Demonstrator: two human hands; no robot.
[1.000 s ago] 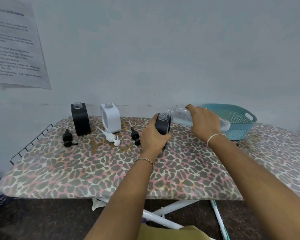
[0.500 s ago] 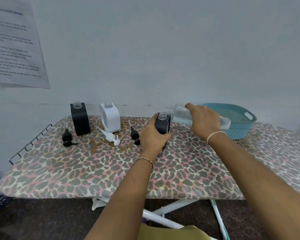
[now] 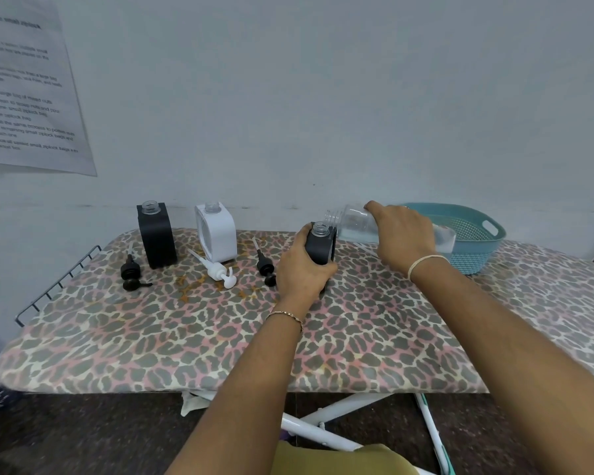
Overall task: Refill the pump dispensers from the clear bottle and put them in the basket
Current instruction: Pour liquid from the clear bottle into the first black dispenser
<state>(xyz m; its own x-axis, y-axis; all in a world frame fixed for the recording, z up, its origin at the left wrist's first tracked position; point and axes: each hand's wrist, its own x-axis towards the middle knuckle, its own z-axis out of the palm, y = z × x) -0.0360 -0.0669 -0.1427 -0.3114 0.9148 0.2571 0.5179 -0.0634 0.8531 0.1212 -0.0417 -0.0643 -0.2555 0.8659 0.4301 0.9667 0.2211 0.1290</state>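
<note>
The only writing is on the white printed paper sheet (image 3: 31, 97) stuck to the pale wall (image 3: 323, 97) at the far left. Its bold heading, cut off by the left edge, ends in "small ziplock". Below it run lines of small black print, blurred and partly cropped. These pieces can be made out: "large bag of mixed nuts", "Seal the ziplock bag", "Repeat the same process", and in the last numbered item "Place all sealed small ziplock bags into". The rest is too soft to read.
</note>
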